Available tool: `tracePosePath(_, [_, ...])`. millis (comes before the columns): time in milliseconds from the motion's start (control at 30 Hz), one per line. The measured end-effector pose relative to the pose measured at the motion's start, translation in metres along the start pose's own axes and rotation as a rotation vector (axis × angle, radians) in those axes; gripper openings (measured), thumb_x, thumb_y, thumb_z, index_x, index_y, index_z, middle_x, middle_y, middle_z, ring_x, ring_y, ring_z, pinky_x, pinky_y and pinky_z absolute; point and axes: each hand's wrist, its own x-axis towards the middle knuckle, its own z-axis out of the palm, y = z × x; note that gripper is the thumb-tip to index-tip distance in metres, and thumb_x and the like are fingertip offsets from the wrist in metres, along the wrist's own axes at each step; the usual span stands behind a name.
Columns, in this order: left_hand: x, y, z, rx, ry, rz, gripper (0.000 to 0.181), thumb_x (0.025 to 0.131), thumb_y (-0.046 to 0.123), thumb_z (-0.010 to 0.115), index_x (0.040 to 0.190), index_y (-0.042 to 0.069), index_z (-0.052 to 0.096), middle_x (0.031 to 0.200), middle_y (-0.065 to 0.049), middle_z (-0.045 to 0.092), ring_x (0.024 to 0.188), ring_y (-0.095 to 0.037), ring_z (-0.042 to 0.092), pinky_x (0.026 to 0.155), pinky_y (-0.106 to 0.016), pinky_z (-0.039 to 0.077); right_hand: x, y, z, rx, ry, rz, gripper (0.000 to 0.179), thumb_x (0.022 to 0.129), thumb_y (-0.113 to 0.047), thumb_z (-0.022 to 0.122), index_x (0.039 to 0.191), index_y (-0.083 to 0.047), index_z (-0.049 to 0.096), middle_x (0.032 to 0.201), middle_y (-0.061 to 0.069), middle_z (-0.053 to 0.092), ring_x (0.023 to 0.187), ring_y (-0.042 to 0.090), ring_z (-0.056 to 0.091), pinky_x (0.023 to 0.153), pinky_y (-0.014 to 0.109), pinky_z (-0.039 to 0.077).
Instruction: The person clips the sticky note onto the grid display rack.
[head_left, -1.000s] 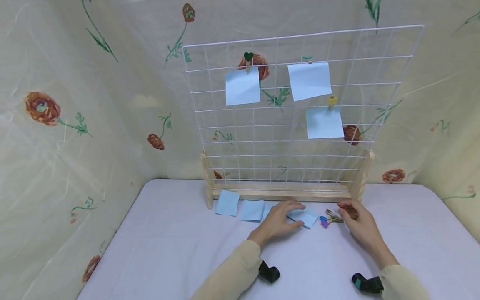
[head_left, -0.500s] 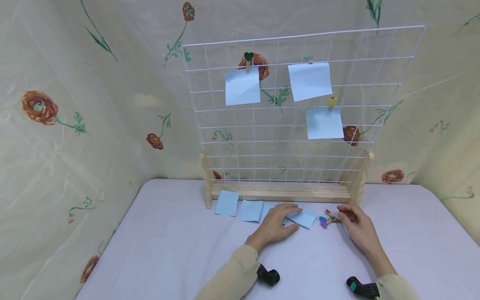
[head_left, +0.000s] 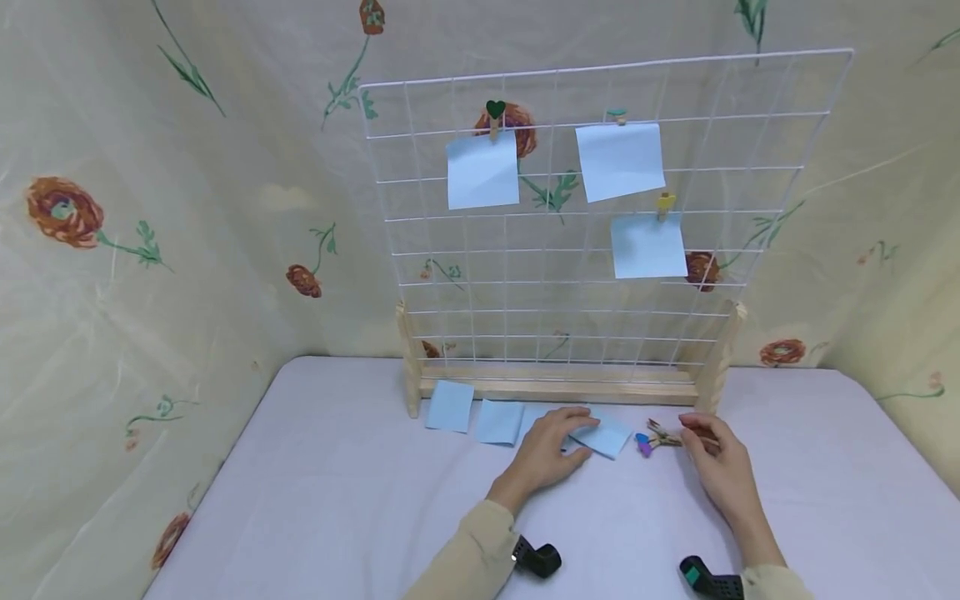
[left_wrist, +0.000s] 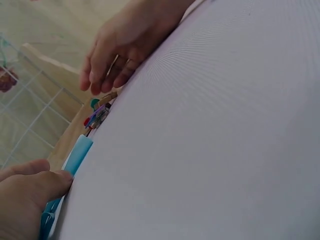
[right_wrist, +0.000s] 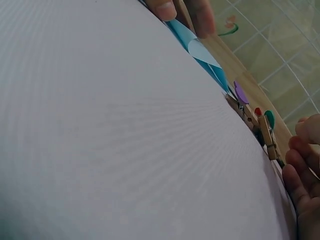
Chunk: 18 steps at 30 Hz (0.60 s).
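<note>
From the head view, my left hand [head_left: 550, 448] lies flat, fingers straight, on a blue note [head_left: 606, 436] on the table [head_left: 360, 500] just before the grid stand [head_left: 562, 385]. My right hand [head_left: 712, 458], grip loosely curled, touches the clothespins [head_left: 656, 437] right of that note. At the left wrist, my thumb [left_wrist: 37, 187] presses the note's edge; at the right wrist, my fingertips [right_wrist: 300, 170] meet the pegs, nothing clamped.

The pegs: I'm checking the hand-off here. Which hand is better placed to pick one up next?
Probably the right hand. Its fingertips sit right beside the pegs on the table, while the left hand rests on a blue note, farther from the pegs.
</note>
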Motion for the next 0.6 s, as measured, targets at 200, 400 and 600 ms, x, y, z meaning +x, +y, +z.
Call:
tracePosePath(200, [-0.0020, 0.0008, -0.0004, -0.030, 0.008, -0.009, 0.036, 0.088, 0.028, 0.067, 0.124, 0.026, 0.060, 0.137, 0.006, 0.052, 0.128, -0.013, 0.048, 0.105, -0.033, 0.040, -0.0029, -0.0002, 0.0014, -0.011, 0.024, -0.028, 0.021, 0.093, -0.008, 0.056, 0.112, 0.000, 0.061, 0.102, 0.012, 0.061, 0.085, -0.016, 0.048, 0.075, 0.001, 0.039])
tracePosePath(400, [-0.0016, 0.0007, -0.0015, -0.034, 0.031, 0.000, 0.034, 0.088, 0.028, 0.067, 0.122, 0.026, 0.062, 0.135, 0.005, 0.053, 0.126, -0.013, 0.050, 0.103, -0.032, 0.041, -0.0046, -0.0028, 0.0041, 0.013, 0.050, -0.003, 0.021, 0.093, -0.007, 0.056, 0.112, -0.001, 0.062, 0.100, 0.014, 0.062, 0.082, -0.015, 0.050, 0.075, 0.002, 0.040])
tracePosePath(600, [-0.0042, 0.0015, -0.0022, -0.066, 0.050, -0.008, 0.029, 0.087, 0.026, 0.069, 0.116, 0.025, 0.065, 0.131, 0.004, 0.054, 0.121, -0.013, 0.053, 0.101, -0.029, 0.043, -0.0083, -0.0033, 0.0062, -0.041, 0.021, 0.017, 0.022, 0.093, -0.010, 0.056, 0.114, -0.004, 0.061, 0.105, 0.011, 0.063, 0.082, -0.017, 0.048, 0.077, 0.004, 0.037])
